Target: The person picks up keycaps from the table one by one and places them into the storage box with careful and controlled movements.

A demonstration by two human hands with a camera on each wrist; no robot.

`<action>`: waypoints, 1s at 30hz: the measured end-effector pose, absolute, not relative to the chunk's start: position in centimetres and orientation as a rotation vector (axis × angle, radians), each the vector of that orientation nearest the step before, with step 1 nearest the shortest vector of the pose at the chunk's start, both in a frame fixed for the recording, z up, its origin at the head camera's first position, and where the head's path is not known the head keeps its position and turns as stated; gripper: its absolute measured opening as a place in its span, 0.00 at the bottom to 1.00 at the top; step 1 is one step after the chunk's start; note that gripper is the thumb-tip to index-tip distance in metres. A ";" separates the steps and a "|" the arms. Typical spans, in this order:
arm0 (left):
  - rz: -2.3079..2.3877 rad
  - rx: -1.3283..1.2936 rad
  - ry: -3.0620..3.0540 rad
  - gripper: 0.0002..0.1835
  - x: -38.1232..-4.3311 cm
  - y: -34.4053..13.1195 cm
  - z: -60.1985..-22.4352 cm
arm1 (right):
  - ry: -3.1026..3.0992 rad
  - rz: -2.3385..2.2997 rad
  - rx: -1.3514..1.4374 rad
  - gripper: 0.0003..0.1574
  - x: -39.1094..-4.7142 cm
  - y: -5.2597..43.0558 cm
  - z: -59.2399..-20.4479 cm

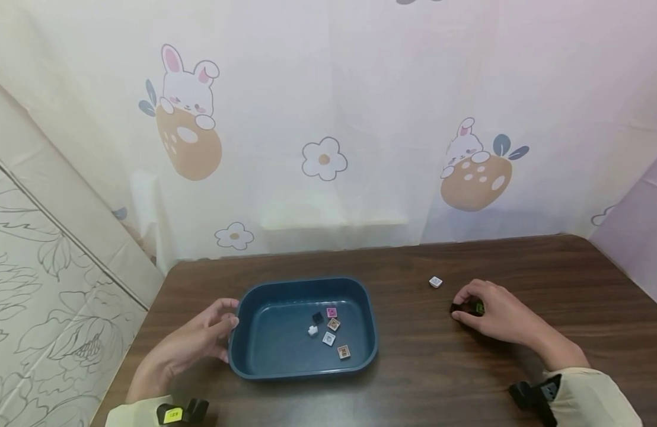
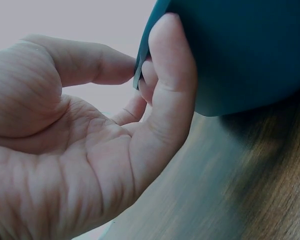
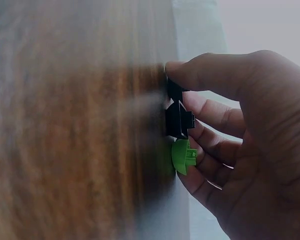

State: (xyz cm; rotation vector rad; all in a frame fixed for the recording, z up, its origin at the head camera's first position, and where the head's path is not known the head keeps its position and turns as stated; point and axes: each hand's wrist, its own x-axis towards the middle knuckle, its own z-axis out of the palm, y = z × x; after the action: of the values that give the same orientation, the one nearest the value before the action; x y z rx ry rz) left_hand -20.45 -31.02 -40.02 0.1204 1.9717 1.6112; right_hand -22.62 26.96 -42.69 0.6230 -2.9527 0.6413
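My left hand [image 1: 200,335] pinches the left rim of a dark blue rectangular tray [image 1: 302,374], thumb on one side and curled fingers on the other, as the left wrist view shows. Inside the tray lie several small keycaps, among them a pink keycap [image 1: 331,312] and a white keycap [image 1: 329,338]. To the right, my right hand [image 1: 494,314] is low over the table, thumb and forefinger pinching a black keycap [image 3: 175,90]. Under its curled fingers are a second black keycap [image 3: 177,120] and a green keycap [image 3: 181,156], stems facing the palm.
A lone white keycap [image 1: 436,282] lies on the brown wooden table [image 1: 414,356] between tray and right hand, farther back. Behind the table's back edge hangs a pale curtain [image 1: 382,118] with rabbit and flower prints. Another patterned sheet [image 1: 51,332] borders the left side.
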 end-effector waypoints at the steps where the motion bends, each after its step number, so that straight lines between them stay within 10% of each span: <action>1: 1.612 0.124 1.971 0.32 -20.5 -31.0 -40.0 | -2.953 0.642 0.621 0.11 -22.6 27.0 -42.7; 30: 1.602 0.105 1.963 0.32 -20.5 -31.1 -39.9 | -2.947 0.699 0.598 0.11 -22.8 25.2 -41.3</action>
State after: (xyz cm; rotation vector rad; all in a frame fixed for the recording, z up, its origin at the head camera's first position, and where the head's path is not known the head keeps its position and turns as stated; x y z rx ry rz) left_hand -20.47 -31.09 -39.94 0.1048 1.9628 1.6016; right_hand -22.81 25.18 -41.26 0.5983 -2.9471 0.6994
